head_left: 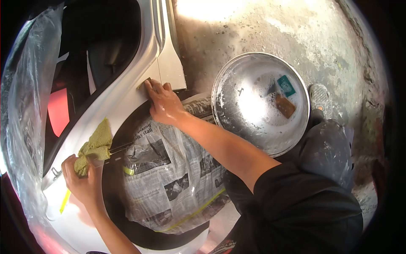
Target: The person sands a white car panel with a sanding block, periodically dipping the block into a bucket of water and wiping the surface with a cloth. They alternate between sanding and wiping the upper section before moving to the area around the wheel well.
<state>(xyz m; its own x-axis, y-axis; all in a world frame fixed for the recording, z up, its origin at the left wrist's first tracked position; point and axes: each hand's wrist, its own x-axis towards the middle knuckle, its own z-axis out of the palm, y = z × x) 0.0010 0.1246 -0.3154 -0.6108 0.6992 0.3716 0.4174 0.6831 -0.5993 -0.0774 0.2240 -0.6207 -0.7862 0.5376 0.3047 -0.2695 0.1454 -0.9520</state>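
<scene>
A white car body panel (127, 91) curves around a wheel wrapped in newspaper and clear plastic (182, 169). My right hand (163, 100) presses a small thin pad (145, 83) against the panel above the wheel arch, its fingers closed over it. Lower on the left, my left hand (82, 182) grips a crumpled yellow-green cloth (96, 146) that rests on the panel beside the wheel arch. Water drips show on the back of my right hand.
A round metal basin (220, 122) with soapy water stands on the concrete floor (338, 46), holding a teal pad (286, 85) and a brown block (285, 106). A sandalled foot (320, 99) is beside it. Plastic sheeting (31, 84) hangs at the far left.
</scene>
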